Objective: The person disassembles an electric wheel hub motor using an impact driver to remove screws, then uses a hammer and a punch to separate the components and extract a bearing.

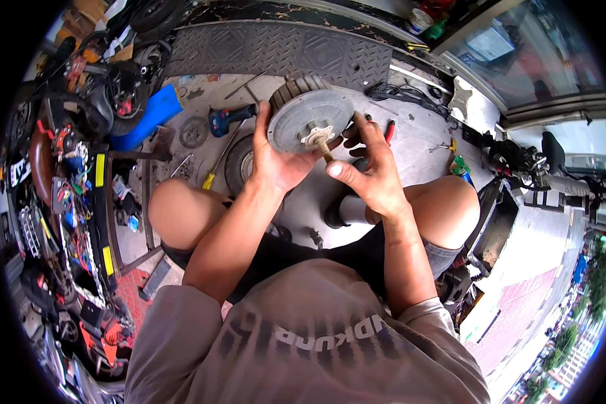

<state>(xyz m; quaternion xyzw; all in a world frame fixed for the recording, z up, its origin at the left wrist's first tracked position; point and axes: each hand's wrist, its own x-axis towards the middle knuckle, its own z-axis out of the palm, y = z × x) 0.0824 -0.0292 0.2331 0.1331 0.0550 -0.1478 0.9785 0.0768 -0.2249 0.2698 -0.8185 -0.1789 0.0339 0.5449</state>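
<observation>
- As we look down between our knees [185, 212], a round grey metal hub [301, 120] is up in the air in front of us, between our two hands.
- The hub is tilted, with its flat side facing us and a dark, bumpy edge [296, 87] showing behind it.
- A short rod [324, 146] pokes out of the middle and points toward us.
- Our left hand [273, 158] is gripping the hub — it goes along the left edge and under the bottom.
- Our right hand [377, 172] has its fingers bent by the right edge and its thumb near the tip of the rod — we cannot tell if it grips.
- On the floor [424, 141], left of the hub, we see a blue and black drill [222, 121], a small round disc [194, 131] and a screwdriver with a yellow handle [209, 181].
- A black tyre [231, 165] lies lower down, partly behind our left hand.
- Pliers with red handles [390, 131] lie near our right hand.
</observation>
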